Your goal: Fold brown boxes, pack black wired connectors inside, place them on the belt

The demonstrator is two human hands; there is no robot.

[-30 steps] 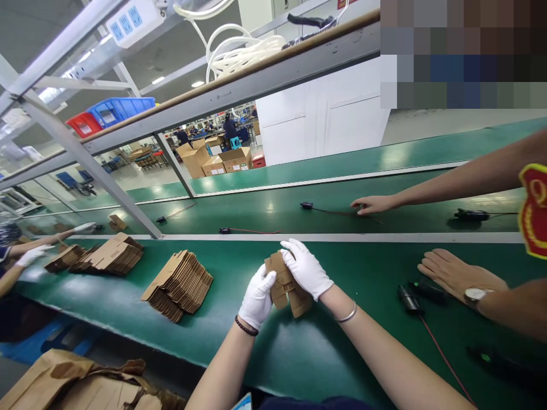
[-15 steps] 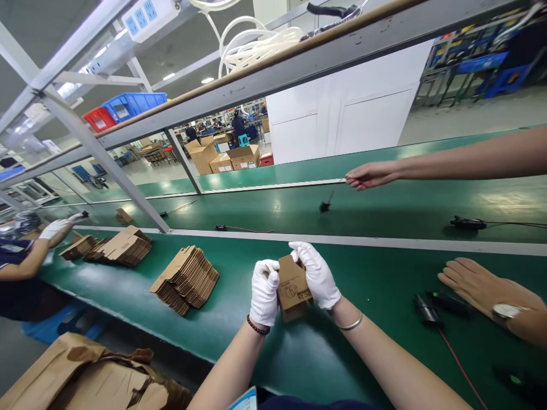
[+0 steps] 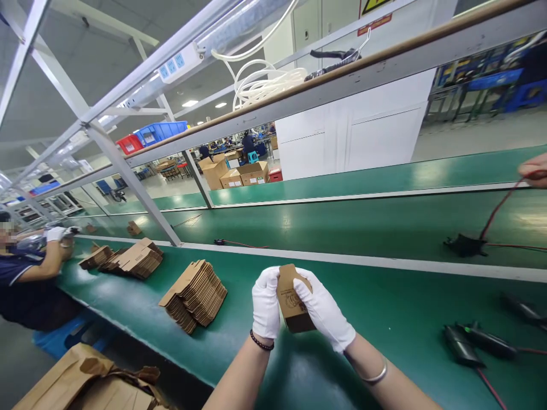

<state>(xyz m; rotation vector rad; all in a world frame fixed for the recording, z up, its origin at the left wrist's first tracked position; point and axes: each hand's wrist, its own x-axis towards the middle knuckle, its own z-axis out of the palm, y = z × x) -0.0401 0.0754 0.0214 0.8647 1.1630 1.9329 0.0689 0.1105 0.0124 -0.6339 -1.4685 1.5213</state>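
A small brown cardboard box [image 3: 294, 304] with dark print is held between my two white-gloved hands above the green bench. My left hand [image 3: 266, 302] grips its left side, fingers curled at the upper edge. On the right side, my right hand [image 3: 322, 307] holds the box with the thumb over its printed face. Left of my hands lies a stack of folded flat cartons [image 3: 196, 296] on the bench. Black devices with red wires [image 3: 464, 344] rest on the bench at the right.
More flat cartons [image 3: 137, 259] lie farther left, near a gloved co-worker [image 3: 29, 267]. Behind a pale rail [image 3: 342, 259] runs a green belt [image 3: 333, 228]. Another person's hand [image 3: 534, 171] holds a red wire at the right edge. Torn brown paper [image 3: 81, 381] is at bottom left.
My right thumb now lies across the box's face, and the box's top looks closed up. The other person's reaching arm has moved right, and their second hand has left view.
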